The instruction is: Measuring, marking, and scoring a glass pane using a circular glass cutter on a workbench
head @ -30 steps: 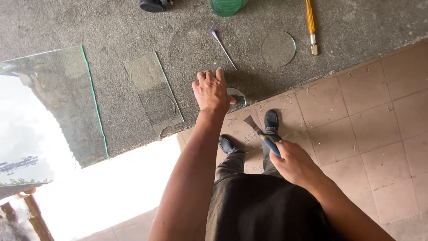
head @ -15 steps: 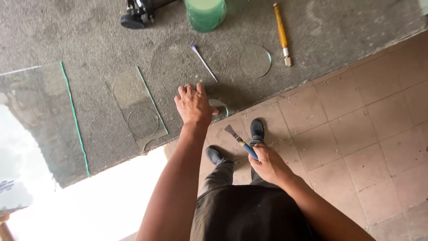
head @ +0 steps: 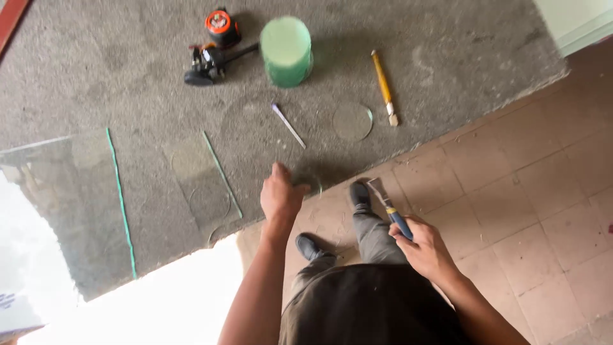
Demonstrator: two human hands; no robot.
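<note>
Grey carpeted table fills upper view; tiled floor to right. Large glass sheet lies at table's left, smaller glass pane beside it. Green cylinder stands near far edge, black-and-orange tool just left of it. Glass disc lies flat between white stick and yellow-handled cutter. Left hand at table edge, fingers curled onto small glass piece. Right hand clenched round blue-handled pliers, held over floor.
</note>
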